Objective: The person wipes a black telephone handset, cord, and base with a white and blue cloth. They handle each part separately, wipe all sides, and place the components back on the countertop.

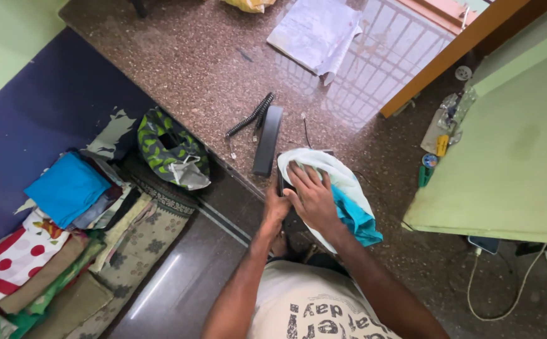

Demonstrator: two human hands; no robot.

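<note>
Centrally, on the speckled stone floor (211, 56): one person, seen from above, both bare hands at work on a dark telephone base (284, 186), most of it hidden under cloth and hands.

Right hand (314, 198): laid flat on a white and turquoise cloth (349, 194), fingers spread apart and pressing the cloth down over the base. Not gripping, as far as can be seen.

Left hand (276, 206): set against the near left edge of the base, touching it; fingers tucked out of sight, so whether they clasp the edge cannot be told.

Dark handset (268, 139): lying on the floor just beside the base, up and left of the cloth, apart from both hands. Coiled black cord (249, 115) runs along its left side.

Green patterned fabric bundle (172, 150): on the floor at the edge of a dark blue mat (41, 107), well left of the hands.

Stack of folded fabrics (47, 232): blue, red-dotted white, tan and green pieces, far left, on the mat.

White papers (316, 32): on the floor at the top, well apart from the hands.

Pale green cabinet surface (512, 163): right side; small items sit by its upper left corner, too small to name. White cable (505, 295) lies below it.
</note>
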